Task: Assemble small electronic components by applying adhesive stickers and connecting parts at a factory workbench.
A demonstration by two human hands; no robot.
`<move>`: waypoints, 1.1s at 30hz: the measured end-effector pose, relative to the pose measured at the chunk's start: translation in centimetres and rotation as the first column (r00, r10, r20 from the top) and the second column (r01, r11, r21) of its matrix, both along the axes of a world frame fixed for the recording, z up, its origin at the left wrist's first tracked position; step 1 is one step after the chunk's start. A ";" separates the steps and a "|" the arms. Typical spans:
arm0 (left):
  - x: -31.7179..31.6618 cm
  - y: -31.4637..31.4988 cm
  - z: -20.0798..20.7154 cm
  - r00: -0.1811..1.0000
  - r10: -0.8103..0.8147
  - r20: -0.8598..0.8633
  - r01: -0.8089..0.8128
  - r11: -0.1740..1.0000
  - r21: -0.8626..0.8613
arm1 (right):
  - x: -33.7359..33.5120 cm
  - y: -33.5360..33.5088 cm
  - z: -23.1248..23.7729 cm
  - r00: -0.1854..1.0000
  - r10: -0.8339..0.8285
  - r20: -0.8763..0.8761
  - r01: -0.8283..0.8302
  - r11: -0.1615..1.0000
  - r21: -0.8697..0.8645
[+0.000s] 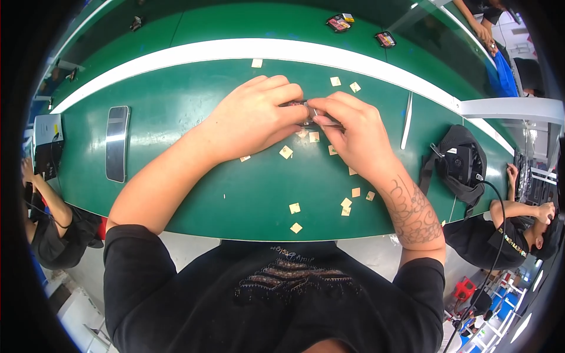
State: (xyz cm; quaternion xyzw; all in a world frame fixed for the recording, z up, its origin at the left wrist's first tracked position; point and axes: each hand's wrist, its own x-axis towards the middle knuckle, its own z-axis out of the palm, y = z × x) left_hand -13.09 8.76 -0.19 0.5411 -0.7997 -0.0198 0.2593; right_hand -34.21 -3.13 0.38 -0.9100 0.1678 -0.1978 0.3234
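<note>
My left hand is closed, fingers curled round a small dark object with reddish bits. Most of that object is hidden by the fingers. Meeting it from the right, my right hand pinches a slim grey metal tool, whose kind I cannot make out. The fingertips of both hands almost touch over the green table. Just under them lie small cream square pieces, one of them a square with a printed mark. Another cream square sits below my left fingers.
Several cream squares are scattered nearby. A phone lies left; a white strip and black bag with a cable lie right. Beyond a white rail are small black parts. Other people sit at both sides.
</note>
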 end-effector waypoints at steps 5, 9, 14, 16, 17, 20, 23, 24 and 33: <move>0.0 0.0 0.0 1.000 0.004 0.015 -0.004 1.000 -0.004 | 0.2 0.4 -0.1 1.000 -0.006 0.028 0.006 1.000 0.023; 0.0 0.0 0.1 1.000 -0.016 -0.012 0.016 1.000 -0.005 | 0.3 0.4 -0.4 0.997 -0.040 0.059 0.034 0.995 0.089; 0.1 -0.1 0.2 0.998 -0.021 -0.056 0.022 1.000 0.011 | 0.4 0.5 -0.3 0.998 -0.044 0.038 0.039 0.992 0.123; 0.2 -0.1 0.2 0.997 -0.018 -0.078 0.021 0.999 0.030 | 0.3 0.5 -0.4 0.998 -0.050 0.044 0.043 0.988 0.151; 0.2 -0.1 0.3 0.997 -0.017 -0.077 0.019 0.999 0.030 | 0.3 0.3 -0.3 0.998 -0.049 0.044 0.041 0.988 0.150; 0.1 -0.2 0.5 0.996 -0.024 -0.092 0.027 0.999 0.038 | 0.2 -0.1 -0.1 0.998 -0.058 0.003 0.057 0.988 0.142; 0.2 -0.2 0.3 0.994 -0.031 -0.105 0.035 0.999 0.033 | 0.3 0.1 -0.2 0.997 -0.070 -0.018 0.073 0.973 0.217; 0.1 -0.1 0.3 0.994 -0.029 -0.107 0.033 0.999 0.037 | 0.3 0.2 -0.3 0.996 -0.083 -0.012 0.083 0.966 0.246; -0.7 0.2 0.3 0.977 0.004 -0.213 0.005 0.999 0.045 | 0.7 1.2 0.4 0.993 -0.115 -0.037 0.119 0.980 0.162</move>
